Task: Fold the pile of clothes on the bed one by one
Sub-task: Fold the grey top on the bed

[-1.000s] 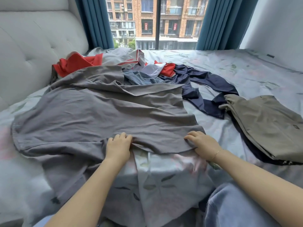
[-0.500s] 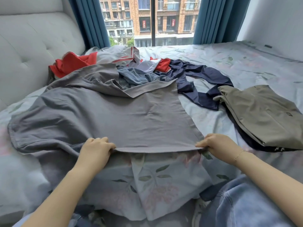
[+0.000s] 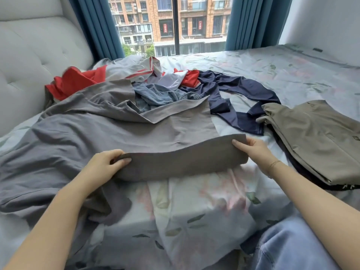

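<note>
My knee in light jeans (image 3: 288, 248) sits at the near right edge of the bed. Floral sheet (image 3: 194, 207) drapes over the near edge in front of me.

Left hand (image 3: 105, 164) pinches the near hem of the grey shirt (image 3: 116, 137), thumb on top and fingers curled under the fabric. Right hand (image 3: 255, 151) grips the same hem at its right corner, fingers wrapped over the edge. Hem is lifted off the sheet between both hands and curled over, with the underside facing me. The rest of the grey shirt lies spread flat toward the left edge of the bed, wrinkled; its far part is bunched up against the pile.

Right of my right hand: a folded olive garment (image 3: 319, 139) near the right edge, lying on something dark that shows only at its near rim.

Behind the shirt, mid-bed: a navy piece (image 3: 243, 90) strung out loosely, its end touching the olive garment. Left of it a crumpled denim item (image 3: 161, 94), partly under the grey shirt. Further back, red fabric (image 3: 72, 82) and a pale grey top with red stripes (image 3: 126, 69), heaped at the far left corner by the padded headboard (image 3: 39, 51).

Beyond the far edge: a window (image 3: 175, 26) between blue curtains (image 3: 97, 28).
</note>
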